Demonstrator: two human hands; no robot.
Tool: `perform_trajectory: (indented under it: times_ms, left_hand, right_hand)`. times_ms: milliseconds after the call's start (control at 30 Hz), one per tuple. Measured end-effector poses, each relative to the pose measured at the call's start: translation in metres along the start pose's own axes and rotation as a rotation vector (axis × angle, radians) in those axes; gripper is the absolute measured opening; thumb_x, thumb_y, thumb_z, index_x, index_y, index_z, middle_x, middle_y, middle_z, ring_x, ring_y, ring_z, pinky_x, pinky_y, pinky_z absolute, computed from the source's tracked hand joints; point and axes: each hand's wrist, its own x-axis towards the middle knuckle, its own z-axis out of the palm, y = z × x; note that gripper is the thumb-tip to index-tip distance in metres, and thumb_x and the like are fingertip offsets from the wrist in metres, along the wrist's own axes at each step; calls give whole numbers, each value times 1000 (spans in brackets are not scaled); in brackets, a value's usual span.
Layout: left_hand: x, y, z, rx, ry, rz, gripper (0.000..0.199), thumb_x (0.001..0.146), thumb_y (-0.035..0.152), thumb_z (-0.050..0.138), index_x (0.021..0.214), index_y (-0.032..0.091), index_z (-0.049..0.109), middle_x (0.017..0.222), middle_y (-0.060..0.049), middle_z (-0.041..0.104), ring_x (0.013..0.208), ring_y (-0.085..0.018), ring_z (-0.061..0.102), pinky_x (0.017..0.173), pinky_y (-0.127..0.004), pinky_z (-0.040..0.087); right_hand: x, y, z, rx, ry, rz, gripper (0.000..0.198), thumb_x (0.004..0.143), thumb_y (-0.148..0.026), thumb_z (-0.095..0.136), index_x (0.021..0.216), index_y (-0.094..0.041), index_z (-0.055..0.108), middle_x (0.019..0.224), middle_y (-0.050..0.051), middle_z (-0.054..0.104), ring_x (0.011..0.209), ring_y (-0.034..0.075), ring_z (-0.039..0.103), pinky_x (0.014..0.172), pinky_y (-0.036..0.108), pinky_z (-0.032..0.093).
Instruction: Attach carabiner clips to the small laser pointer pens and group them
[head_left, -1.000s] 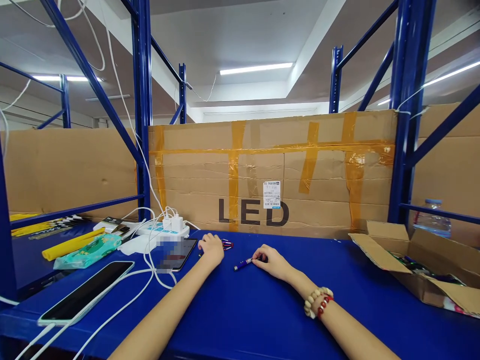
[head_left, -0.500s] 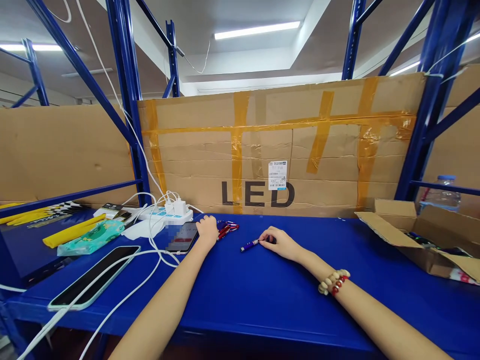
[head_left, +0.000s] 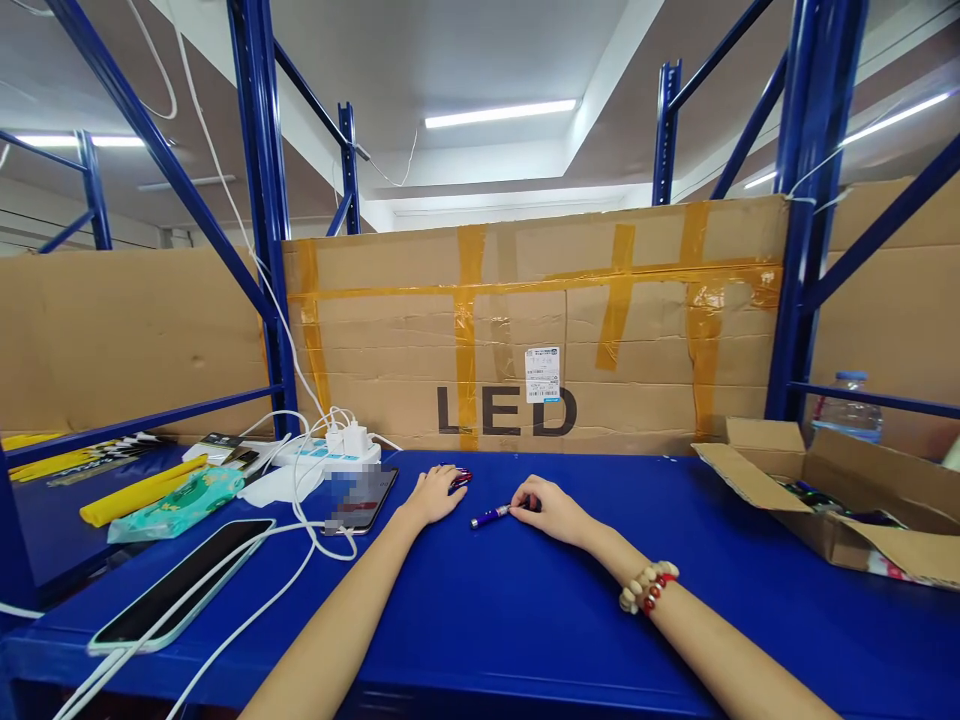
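My right hand [head_left: 553, 512] pinches one end of a blue pen [head_left: 489, 517] between thumb and fingers, low over the blue shelf top [head_left: 480, 610]. The pen's other end points left, and its gripped end is partly hidden. To the left, my left hand [head_left: 435, 496] lies palm down with fingers stretched forward over red pens [head_left: 461, 479]. Only part of these pens shows beside the fingertips, so their number is hidden. A beaded bracelet [head_left: 649, 587] circles my right wrist.
Left of my left hand lie a phone [head_left: 379, 500], white cables [head_left: 311, 530] and a power strip [head_left: 364, 455]. Nearer is a larger phone [head_left: 184, 590], with a green packet [head_left: 180, 503] behind it. An open cardboard box [head_left: 847, 540] stands right; taped cardboard [head_left: 375, 340] walls the back.
My left hand has moved right from beside the phone onto the red pens, covering most of them. My right hand still holds the blue pen. The view has tilted up and shifted slightly.
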Motion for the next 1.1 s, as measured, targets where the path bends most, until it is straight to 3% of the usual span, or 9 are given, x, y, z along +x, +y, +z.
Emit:
perform_trajectory:
  times_ms: [133,367,500,600,700,900,1100]
  left_hand:
    - [-1,-3,0,35,89,-17,32,91,33,29,110,20,51,115,-3,45,104,-19,40,85,-34,34]
    - [-4,-2,-1,96,170,-98,28,90,34,33,102,15,51,107,-7,44,100,-20,40,84,-34,30]
    - [-11,19,-7,-25,281,86,31,91,41,32,104,21,50,107,-2,45,102,-16,39,90,-34,27]
    - [-15,45,-6,-162,201,288,34,88,50,34,98,22,51,103,1,48,100,-14,40,93,-34,26]
    - [-14,63,1,-35,103,361,33,89,42,36,103,15,49,106,-4,48,99,-17,40,90,-34,30]
    - [-11,58,1,72,104,307,35,93,35,25,104,13,49,105,-5,50,98,-18,44,88,-33,33]
    - [-16,53,-7,-55,113,219,29,94,27,25,114,17,45,112,-2,51,106,-16,45,91,-33,31]
  right_hand:
    - [-2,1,0,-14,10,-14,13,78,-29,57,83,-18,63,86,1,51,70,8,46,67,22,39]
    - [-2,3,-1,-30,44,14,16,79,-32,57,83,-18,62,92,2,50,75,9,46,70,23,39]
    - [-2,6,-2,-78,99,31,16,82,-30,55,84,-16,61,95,3,51,89,13,45,82,26,36]
    - [0,7,-2,-64,125,50,15,84,-28,52,84,-14,58,90,3,54,86,14,47,80,27,35]
    - [4,8,3,117,132,34,19,86,-29,48,85,-12,55,83,3,57,75,13,52,70,26,38]
    - [10,3,9,532,122,71,32,81,-39,45,85,-7,49,68,5,54,48,9,47,51,23,38]
    - [7,-8,2,606,104,158,40,78,-38,43,95,-4,54,78,8,56,51,7,49,46,19,31]
